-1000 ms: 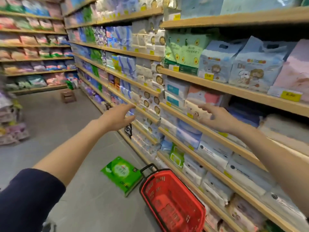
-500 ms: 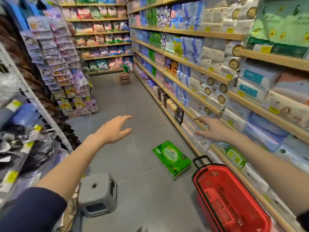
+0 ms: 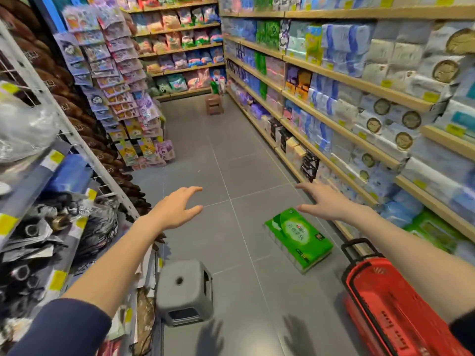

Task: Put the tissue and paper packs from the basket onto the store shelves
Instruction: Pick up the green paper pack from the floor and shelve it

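The green tissue pack point(image 3: 299, 237) lies flat on the floor point(image 3: 231, 155), outside the red basket point(image 3: 401, 312) that stands at its 4 o'clock against the shelves point(image 3: 357, 84). No pack shows in the visible part of the basket, so this one probably waits to be shelved. The right hand point(image 3: 325, 202) hovers by the pack's 12 o'clock end, fingers spread, holding nothing. The left hand point(image 3: 177, 209), at 9 o'clock, is equally loose and empty, likely for balance. A grey stool point(image 3: 183, 291) sits at 7 o'clock.
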